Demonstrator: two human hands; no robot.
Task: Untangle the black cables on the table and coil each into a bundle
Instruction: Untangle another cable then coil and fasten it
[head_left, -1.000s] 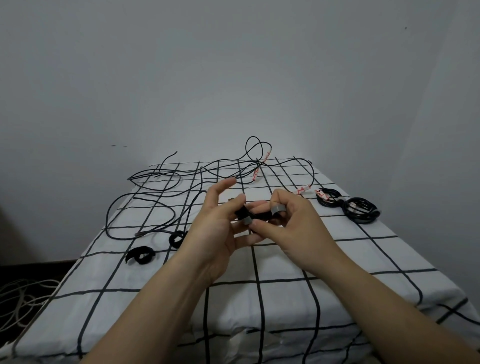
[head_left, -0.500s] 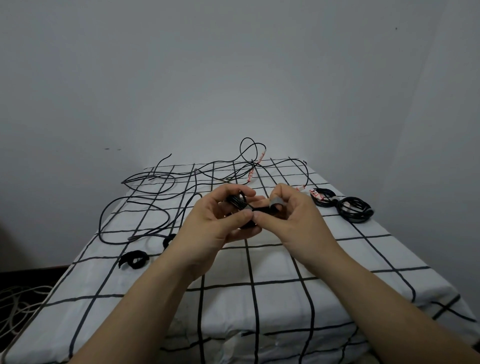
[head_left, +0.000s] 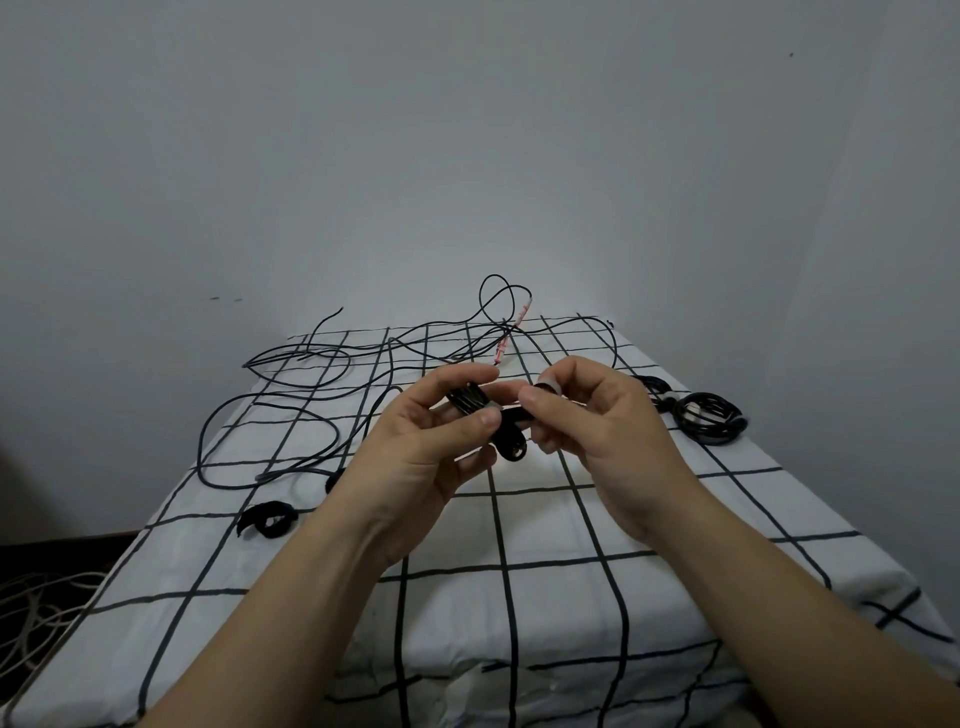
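Observation:
I hold a small black cable bundle (head_left: 467, 404) above the middle of the table. My left hand (head_left: 431, 441) grips the bundle between thumb and fingers. My right hand (head_left: 592, 415) pinches a black strap (head_left: 511, 441) that hangs from the bundle; a grey band sits on its index finger. Loose black cables (head_left: 291, 415) sprawl over the far left of the checked tablecloth (head_left: 519, 530), with a red-and-white tag (head_left: 511, 332) at the back. Two coiled bundles (head_left: 706, 415) lie at the far right.
Two black straps (head_left: 267, 517) lie on the cloth at the left, one partly behind my left wrist. White cords (head_left: 36, 618) lie on the dark floor to the left. Grey walls close the back and right.
Both hands have risen slightly with the bundle. The left fingers closed round the bundle, and the strap now hangs lower between the hands.

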